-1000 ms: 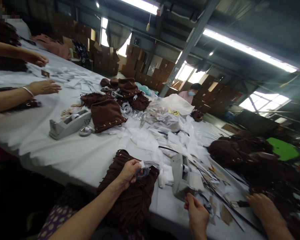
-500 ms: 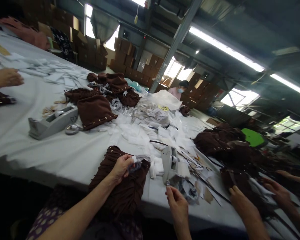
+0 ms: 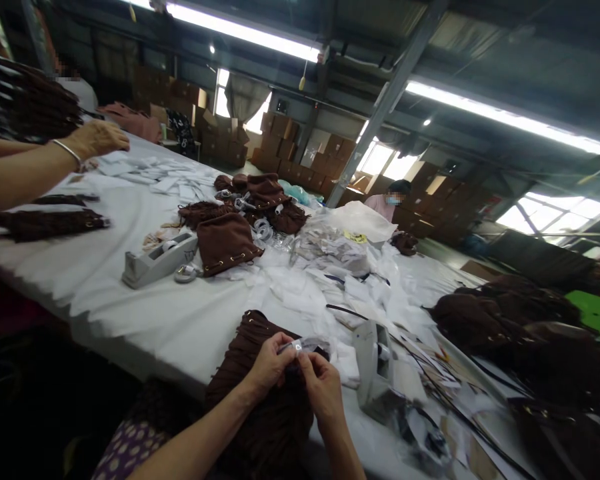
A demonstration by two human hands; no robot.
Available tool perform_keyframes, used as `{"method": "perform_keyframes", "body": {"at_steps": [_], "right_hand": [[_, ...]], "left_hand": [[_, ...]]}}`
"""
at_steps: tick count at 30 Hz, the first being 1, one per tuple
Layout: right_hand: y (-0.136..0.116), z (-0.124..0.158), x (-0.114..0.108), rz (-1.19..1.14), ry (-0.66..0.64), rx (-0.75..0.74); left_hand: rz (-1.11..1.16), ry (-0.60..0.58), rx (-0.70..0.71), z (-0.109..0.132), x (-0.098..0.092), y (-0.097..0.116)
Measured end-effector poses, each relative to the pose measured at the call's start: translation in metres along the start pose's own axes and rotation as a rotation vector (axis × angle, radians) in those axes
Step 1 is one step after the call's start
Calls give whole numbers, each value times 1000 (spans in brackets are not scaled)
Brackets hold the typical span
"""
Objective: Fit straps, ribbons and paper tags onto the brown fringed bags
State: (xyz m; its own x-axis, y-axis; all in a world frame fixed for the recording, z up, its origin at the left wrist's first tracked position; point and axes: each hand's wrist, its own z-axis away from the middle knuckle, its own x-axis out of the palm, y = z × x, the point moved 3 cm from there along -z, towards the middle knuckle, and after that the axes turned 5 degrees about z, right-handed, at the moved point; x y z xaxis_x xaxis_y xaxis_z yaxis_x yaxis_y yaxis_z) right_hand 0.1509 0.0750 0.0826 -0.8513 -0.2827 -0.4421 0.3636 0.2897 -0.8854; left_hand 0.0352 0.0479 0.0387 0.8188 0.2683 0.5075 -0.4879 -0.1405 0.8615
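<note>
A brown fringed bag [image 3: 260, 407] lies at the near edge of the white table [image 3: 145, 313], partly hanging over it. My left hand [image 3: 269, 363] and my right hand [image 3: 321, 387] meet above the bag, both pinched on a small clear wrapped bundle with a white tag [image 3: 300, 345]. A grey tape dispenser [image 3: 375, 370] stands just right of my hands.
A second grey tape dispenser [image 3: 157, 260] and a tape roll [image 3: 185, 272] sit left of centre beside another brown bag [image 3: 227, 241]. White paper scraps [image 3: 325, 273] cover the middle. More brown bags [image 3: 505, 320] pile at the right. Another person's hand [image 3: 96, 138] reaches in at left.
My right hand has come from the tape dispenser over to the left hand and now grips the same small bundle. The view has swung back left.
</note>
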Motion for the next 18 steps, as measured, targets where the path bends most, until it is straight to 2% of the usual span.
{"method": "perform_keyframes", "body": {"at_steps": [4,11,16,18], "right_hand": [[6,-2,3,4,16,70],[24,-4,12,-117,11,334],[33,-6,10,-21,-9,328],[37,-8,8,86,-21,306]], "left_hand": [[-21,-2,3,0,-2,-2],[-11,-19,13,0,-3,-8],[21,-34,-52,-7,2,-11],[-9,19,-84,-12,3,-12]]}}
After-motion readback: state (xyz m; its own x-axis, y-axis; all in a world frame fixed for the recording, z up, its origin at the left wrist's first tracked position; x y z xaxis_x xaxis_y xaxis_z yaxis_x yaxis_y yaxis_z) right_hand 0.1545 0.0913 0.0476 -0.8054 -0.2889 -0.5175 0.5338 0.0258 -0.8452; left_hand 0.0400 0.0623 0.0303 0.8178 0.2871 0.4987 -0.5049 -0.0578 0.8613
